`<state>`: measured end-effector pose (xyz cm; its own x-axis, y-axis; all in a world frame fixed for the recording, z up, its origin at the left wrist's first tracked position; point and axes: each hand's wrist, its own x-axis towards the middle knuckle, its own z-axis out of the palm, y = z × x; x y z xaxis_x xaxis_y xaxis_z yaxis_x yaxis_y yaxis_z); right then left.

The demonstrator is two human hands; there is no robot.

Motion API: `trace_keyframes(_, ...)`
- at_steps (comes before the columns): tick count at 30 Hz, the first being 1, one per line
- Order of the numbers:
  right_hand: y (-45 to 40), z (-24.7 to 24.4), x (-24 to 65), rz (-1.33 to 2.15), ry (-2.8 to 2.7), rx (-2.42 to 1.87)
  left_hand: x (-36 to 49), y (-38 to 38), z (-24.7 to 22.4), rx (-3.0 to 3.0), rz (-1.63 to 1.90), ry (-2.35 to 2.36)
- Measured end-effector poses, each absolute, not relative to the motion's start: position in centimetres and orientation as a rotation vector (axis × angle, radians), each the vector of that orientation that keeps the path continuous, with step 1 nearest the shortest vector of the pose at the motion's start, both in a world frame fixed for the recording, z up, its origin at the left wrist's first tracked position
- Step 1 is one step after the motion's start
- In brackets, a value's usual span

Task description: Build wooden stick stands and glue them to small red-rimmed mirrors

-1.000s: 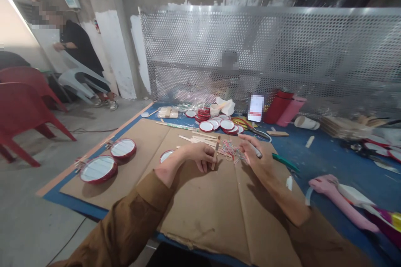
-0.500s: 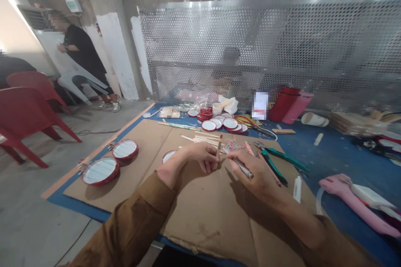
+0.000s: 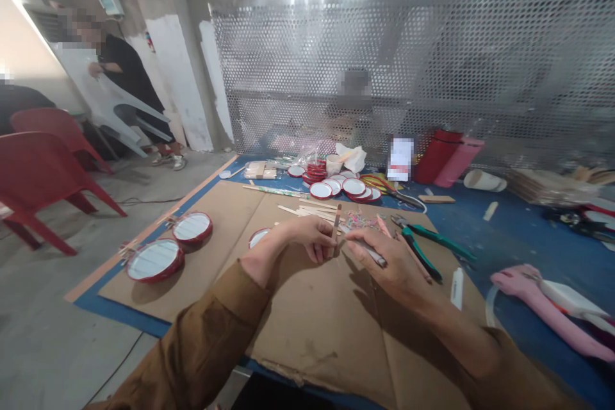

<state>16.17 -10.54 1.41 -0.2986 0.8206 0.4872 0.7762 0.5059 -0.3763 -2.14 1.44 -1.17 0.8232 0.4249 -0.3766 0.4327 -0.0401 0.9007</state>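
The left hand (image 3: pixel 312 238) is curled, with its fingers and thumb pinching a thin wooden stick (image 3: pixel 337 221) that stands up nearly straight. The right hand (image 3: pixel 384 259) is closed around a gray tool like a pen (image 3: pixel 373 254), and its tip points at the stick. I can't tell if the tip touches it. Both hands are over a big brown cardboard sheet (image 3: pixel 312 339). Just behind them are a messy pile of flat sticks (image 3: pixel 314 210) and lots of tiny colored bits (image 3: pixel 360 220). Near the right hand are pliers with green handles (image 3: pixel 444 242) and a little white tube (image 3: pixel 457 288). A pink tool (image 3: pixel 552 320) is farther right, on the blue table (image 3: pixel 473 230). On the left side of the cardboard are a big red and white round thing (image 3: pixel 154 261) and a smaller round one (image 3: pixel 192 228). At the back are many white circles with red edges (image 3: pixel 354 188), a phone (image 3: pixel 400 160) standing up, a red bottle (image 3: pixel 437 157) and a pink bottle (image 3: pixel 460 163). Far off, a person in black (image 3: pixel 129 70) is by a pale chair (image 3: pixel 127 118).
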Motion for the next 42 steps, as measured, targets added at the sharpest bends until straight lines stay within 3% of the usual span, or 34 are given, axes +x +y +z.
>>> trace_keyframes(42,-10.44,1.33,16.20,0.184,-2.127,-1.301,-2.16,0.92,-0.51,1.677,0.009,0.682)
